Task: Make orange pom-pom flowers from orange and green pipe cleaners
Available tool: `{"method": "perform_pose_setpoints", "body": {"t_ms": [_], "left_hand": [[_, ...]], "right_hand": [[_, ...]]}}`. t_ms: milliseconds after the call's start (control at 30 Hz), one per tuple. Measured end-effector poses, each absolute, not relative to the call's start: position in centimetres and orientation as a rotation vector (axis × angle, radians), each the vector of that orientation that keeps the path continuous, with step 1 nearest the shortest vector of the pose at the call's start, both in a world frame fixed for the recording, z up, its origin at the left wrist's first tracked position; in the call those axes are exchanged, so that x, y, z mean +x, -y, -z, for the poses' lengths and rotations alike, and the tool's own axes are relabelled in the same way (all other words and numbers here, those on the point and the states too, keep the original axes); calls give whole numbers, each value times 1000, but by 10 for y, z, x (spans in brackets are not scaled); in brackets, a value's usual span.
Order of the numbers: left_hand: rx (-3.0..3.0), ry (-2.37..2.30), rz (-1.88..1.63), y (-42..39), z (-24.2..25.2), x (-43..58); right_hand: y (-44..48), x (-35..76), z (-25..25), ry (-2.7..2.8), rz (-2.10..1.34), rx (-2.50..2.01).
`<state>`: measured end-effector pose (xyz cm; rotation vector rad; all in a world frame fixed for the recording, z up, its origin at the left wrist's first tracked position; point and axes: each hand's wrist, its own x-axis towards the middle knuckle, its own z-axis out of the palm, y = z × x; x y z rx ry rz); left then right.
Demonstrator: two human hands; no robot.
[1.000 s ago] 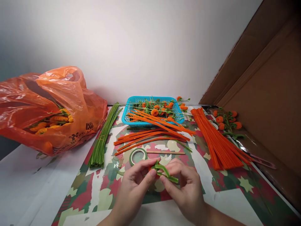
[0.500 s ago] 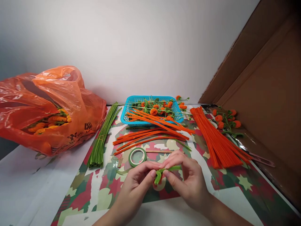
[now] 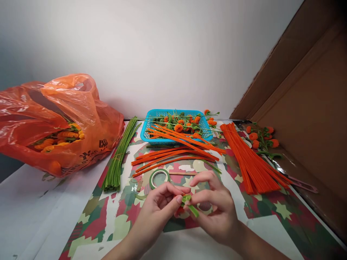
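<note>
A short bent green pipe cleaner (image 3: 193, 210) is between my hands, low in the middle, curled at its far end, with a bit of orange showing underneath. My left hand (image 3: 159, 206) pinches its curled end between thumb and index finger. On the other side my right hand (image 3: 217, 206) has its thumb and a finger at the free end, while another finger is lifted away. Just beyond the left fingers lies a roll of green tape (image 3: 151, 179), with a thin wooden stick (image 3: 182, 173) beside it. Fingers partly hide the small piece.
Loose orange pipe cleaners (image 3: 173, 156) lie before a blue basket (image 3: 143, 134) of orange flowers. A green bundle (image 3: 116, 162) is left, an orange bundle (image 3: 248, 162) right. An orange plastic bag (image 3: 105, 124) stands far left; more flowers (image 3: 253, 136) lie by the cardboard wall (image 3: 306, 90).
The green pipe cleaner's free end has swung from pointing right to pointing down toward me. My right fingers have spread from their pinch; the left hand keeps its hold.
</note>
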<state>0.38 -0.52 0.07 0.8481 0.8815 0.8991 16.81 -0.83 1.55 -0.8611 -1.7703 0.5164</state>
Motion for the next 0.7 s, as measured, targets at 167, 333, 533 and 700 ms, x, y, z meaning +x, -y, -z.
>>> {"method": "perform_pose_setpoints", "body": {"t_ms": [167,333,533,700], "left_hand": [[904,-889,-831,3,-4,4],[913,-907,-711,2,-10,4],[947,-876,-660,1,-8,1],[950,-803,-469,4,-6,-3]], "right_hand": [[7,173,-17,1864,-457,-847],[6,185,-24,2195,28,-828],[10,183,-49,2147,-466,-1129],[6,186,-57,1711,-1633,-1222]]}}
